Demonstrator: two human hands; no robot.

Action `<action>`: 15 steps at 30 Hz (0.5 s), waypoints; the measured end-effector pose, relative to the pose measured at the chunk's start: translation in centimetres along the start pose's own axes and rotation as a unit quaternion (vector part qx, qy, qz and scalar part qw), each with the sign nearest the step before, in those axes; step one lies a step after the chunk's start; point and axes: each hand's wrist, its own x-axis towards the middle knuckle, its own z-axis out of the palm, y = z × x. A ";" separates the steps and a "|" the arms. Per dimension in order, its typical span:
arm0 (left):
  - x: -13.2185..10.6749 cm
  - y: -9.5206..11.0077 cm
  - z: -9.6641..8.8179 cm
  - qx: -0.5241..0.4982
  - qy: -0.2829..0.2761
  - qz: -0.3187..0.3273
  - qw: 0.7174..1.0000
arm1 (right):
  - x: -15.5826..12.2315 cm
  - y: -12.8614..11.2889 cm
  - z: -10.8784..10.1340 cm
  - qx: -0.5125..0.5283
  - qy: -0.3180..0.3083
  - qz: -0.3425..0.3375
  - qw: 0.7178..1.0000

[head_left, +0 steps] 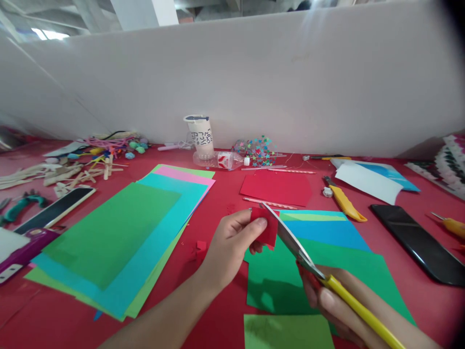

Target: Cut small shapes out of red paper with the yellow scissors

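Observation:
My left hand point(232, 242) pinches a small folded piece of red paper point(268, 228) above the red table point(225, 194). My right hand point(337, 303) grips a pair of scissors point(294, 240) with yellow handles. The blades meet the right edge of the red paper. Below both hands lie a green sheet point(327, 276), a blue sheet point(323, 231) and a lighter green sheet point(286, 332). Small red scraps point(200, 247) lie left of my left hand.
A stack of green, teal and pink sheets point(119, 237) lies at left, a red sheet point(278, 188) at centre back. Around are a yellow utility knife point(345, 202), two phones point(417, 242) point(54, 209), a paper cup point(200, 135), wooden sticks point(72, 174), pencils and star confetti point(259, 148).

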 end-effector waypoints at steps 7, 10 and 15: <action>0.0 -0.1 0.5 0.018 0.017 0.015 1.000 | 0.4 0.2 0.6 -0.029 0.006 0.016 0.999; -0.1 -0.5 0.8 -0.009 0.025 0.007 1.000 | 0.5 0.7 0.9 -0.029 0.014 0.023 0.999; -0.3 -1.0 1.2 -0.062 0.032 -0.013 0.998 | 0.3 1.5 1.3 -0.010 0.059 0.026 0.998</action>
